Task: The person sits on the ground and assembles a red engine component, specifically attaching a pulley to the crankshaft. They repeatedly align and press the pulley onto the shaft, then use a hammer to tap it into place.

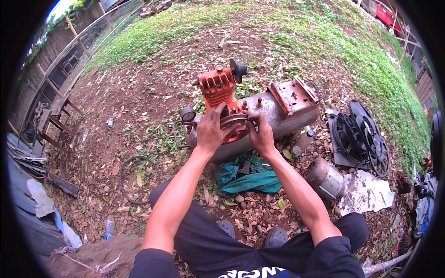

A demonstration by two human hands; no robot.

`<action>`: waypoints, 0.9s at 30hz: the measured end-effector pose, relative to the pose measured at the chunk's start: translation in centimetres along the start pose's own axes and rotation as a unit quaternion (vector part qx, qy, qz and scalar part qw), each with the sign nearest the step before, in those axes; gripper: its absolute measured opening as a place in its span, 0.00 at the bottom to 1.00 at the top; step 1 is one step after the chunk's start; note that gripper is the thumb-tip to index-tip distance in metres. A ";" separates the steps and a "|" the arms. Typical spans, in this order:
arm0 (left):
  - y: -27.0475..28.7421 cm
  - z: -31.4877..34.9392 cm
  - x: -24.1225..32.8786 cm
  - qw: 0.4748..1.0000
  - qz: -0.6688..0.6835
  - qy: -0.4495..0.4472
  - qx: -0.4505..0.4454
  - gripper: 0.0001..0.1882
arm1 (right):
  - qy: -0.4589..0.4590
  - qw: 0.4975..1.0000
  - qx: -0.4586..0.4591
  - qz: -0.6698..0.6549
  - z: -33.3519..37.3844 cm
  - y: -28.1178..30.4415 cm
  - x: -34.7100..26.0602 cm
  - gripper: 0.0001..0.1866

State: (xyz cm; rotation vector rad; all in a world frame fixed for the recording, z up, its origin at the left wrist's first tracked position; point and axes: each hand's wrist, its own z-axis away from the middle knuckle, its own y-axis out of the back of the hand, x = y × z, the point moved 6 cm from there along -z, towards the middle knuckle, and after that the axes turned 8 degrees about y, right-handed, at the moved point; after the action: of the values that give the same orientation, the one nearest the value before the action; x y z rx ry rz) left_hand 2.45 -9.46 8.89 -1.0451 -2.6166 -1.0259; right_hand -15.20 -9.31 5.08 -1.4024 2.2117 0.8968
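An air compressor stands in front of me: an orange-red finned pump (217,88) on a worn grey cylindrical tank (269,107). Low on the pump's near side is a grooved pulley wheel (234,121), its rim facing up toward me. My left hand (211,129) is closed over the wheel's left side. At its right edge, my right hand (261,134) pinches the rim with bent fingers; part of the grip is hidden. A pressure gauge (187,114) sits just left of my left hand. Brass fittings (244,105) rise from the tank beyond the right hand.
A rusty mounting plate (294,96) tops the tank's right end. Teal cloth (248,178) lies below my hands. Rightward are a bottle (303,141), an electric motor (325,178) and black fans (361,134). A black belt (134,199) lies left on leaf-strewn soil.
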 end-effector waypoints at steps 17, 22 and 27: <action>-0.4 0.1 0.5 0.999 -0.025 -0.040 0.023 0.33 | -0.201 0.957 0.182 -0.105 2.0 1.3 2.3 0.15; -0.4 0.5 -0.1 0.998 -0.011 -0.041 0.041 0.32 | -0.286 0.948 0.039 -0.132 -1.9 1.3 3.6 0.16; -0.4 0.6 -0.4 0.998 0.001 -0.041 0.050 0.31 | -0.356 0.913 -0.162 -0.115 -4.5 -0.2 5.2 0.14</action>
State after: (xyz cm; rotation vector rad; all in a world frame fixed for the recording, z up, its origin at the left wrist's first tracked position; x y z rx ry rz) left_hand 2.50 -9.52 8.12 -1.0897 -2.7000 -0.8590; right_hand -17.14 -15.89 5.09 -1.1646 1.3672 1.4471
